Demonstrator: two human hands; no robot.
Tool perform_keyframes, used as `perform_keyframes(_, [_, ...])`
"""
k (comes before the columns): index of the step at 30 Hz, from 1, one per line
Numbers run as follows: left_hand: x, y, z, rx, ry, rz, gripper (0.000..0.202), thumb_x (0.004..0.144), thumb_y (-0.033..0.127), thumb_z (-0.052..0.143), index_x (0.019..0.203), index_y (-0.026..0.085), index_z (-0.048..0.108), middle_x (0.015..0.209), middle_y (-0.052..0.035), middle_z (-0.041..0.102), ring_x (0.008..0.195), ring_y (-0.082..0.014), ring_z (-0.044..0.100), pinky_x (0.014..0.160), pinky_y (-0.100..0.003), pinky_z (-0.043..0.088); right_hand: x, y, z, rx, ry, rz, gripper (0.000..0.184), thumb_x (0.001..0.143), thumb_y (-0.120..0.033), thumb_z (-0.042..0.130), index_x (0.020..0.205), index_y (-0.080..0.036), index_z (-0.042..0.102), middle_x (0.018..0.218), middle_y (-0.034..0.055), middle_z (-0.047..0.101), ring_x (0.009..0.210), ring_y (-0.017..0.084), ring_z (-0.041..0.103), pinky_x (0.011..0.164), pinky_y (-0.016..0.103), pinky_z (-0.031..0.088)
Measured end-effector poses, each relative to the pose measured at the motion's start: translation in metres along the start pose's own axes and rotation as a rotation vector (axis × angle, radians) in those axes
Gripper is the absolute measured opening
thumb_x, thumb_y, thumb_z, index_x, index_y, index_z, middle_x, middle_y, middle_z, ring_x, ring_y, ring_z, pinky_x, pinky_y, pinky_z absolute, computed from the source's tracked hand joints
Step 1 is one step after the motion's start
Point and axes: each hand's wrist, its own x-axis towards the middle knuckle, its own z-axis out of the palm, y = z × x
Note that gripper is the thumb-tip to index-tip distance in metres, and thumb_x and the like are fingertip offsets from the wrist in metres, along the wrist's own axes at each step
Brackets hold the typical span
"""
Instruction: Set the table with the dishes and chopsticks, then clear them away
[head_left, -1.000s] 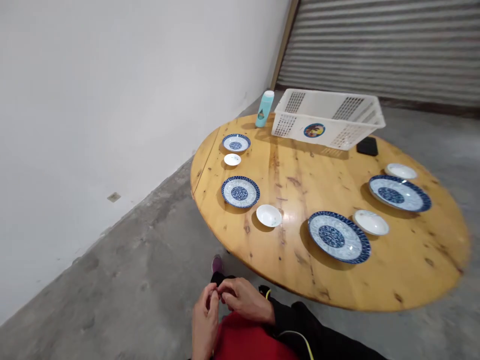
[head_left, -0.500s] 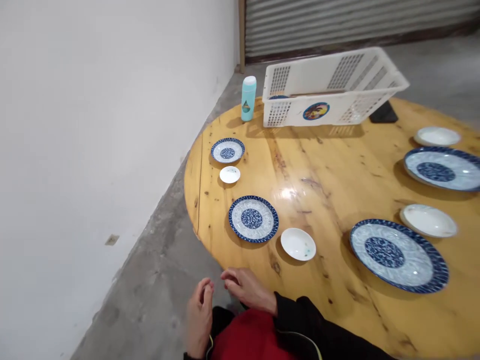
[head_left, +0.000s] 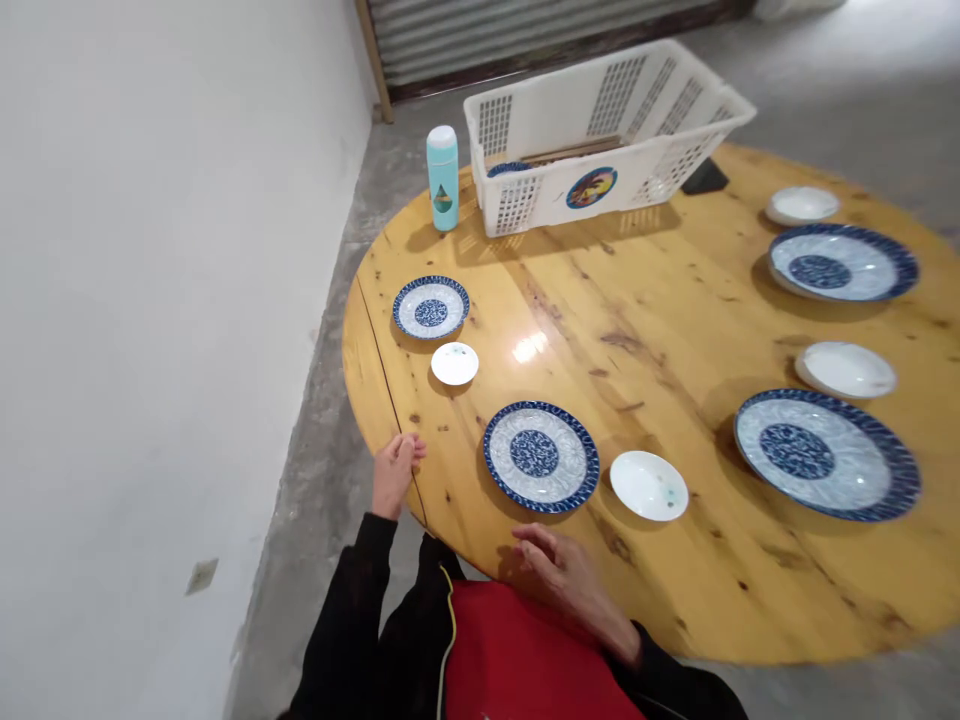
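My left hand (head_left: pixel 396 472) is over the table's left edge, fingers loosely bent and nothing in it. My right hand (head_left: pixel 574 577) hovers at the near edge, fingers apart and empty. Closest to it is a blue-rimmed plate (head_left: pixel 534 455) with a dark blue patterned centre. Just right of that plate lies a small white dish (head_left: pixel 649 486). Farther up on the left are a smaller blue-rimmed plate (head_left: pixel 431 307) and another white dish (head_left: pixel 454 364). Neither hand touches any dishware.
On the right of the round wooden table (head_left: pixel 660 300) are two large blue-and-white plates, one nearer (head_left: pixel 829 455) and one farther (head_left: pixel 844 262), with white bowls (head_left: pixel 846 369) beside them. A white plastic basket (head_left: pixel 555 200), a turquoise bottle (head_left: pixel 443 180) and a black flat object (head_left: pixel 705 177) stand behind.
My hands have moved apart: the left went forward to the table's edge, the right shifted rightward. The view has turned and come closer to the table; the dishes keep their arrangement.
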Motion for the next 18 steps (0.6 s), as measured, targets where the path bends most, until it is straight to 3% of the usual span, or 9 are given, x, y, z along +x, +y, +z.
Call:
perform_keyframes(4, [0.102, 0.031, -0.01, -0.017, -0.053, 0.023, 0.03, 0.088, 0.041, 0.062, 0.084, 0.011, 0.066, 0.083, -0.0121, 0.073, 0.068, -0.014, 0.067, 0.061, -0.024, 0.048, 0.015, -0.027, 0.033, 0.082, 0.151, 0.073, 0.054, 0.08, -0.063, 0.048, 0.103, -0.017, 0.067, 0.09, 0.0122, 0.076, 0.074, 0.025, 0.07, 0.07, 0.037, 0.056])
perform_keyframes(9, [0.199, 0.059, 0.004, 0.004, -0.091, 0.05, 0.037, 0.091, 0.046, 0.061, 0.076, 0.012, 0.061, 0.078, -0.0103, 0.07, 0.063, -0.011, 0.064, 0.059, -0.022, 0.05, 0.025, -0.044, 0.058, 0.107, 0.276, 0.1, 0.058, 0.079, -0.066, 0.048, 0.103, -0.017, 0.067, 0.091, 0.0143, 0.076, 0.08, 0.028, 0.071, 0.071, 0.038, 0.056])
perform_keyframes(12, [0.234, 0.073, 0.017, 0.019, -0.124, 0.052, 0.037, 0.091, 0.045, 0.062, 0.076, 0.012, 0.059, 0.072, -0.008, 0.068, 0.059, -0.0098, 0.063, 0.058, -0.021, 0.051, 0.027, -0.049, 0.064, 0.127, 0.36, 0.143, 0.056, 0.079, -0.063, 0.049, 0.104, -0.016, 0.067, 0.091, 0.0142, 0.076, 0.078, 0.027, 0.071, 0.072, 0.038, 0.056])
perform_keyframes(18, [0.274, 0.091, 0.035, 0.096, -0.219, 0.02, 0.024, 0.098, 0.027, 0.049, 0.08, 0.012, 0.053, 0.062, -0.0013, 0.062, 0.051, -0.0078, 0.061, 0.052, -0.016, 0.049, 0.026, -0.062, 0.069, 0.153, 0.526, 0.175, 0.047, 0.081, -0.055, 0.049, 0.101, -0.017, 0.067, 0.089, 0.0107, 0.076, 0.077, 0.025, 0.071, 0.074, 0.036, 0.055])
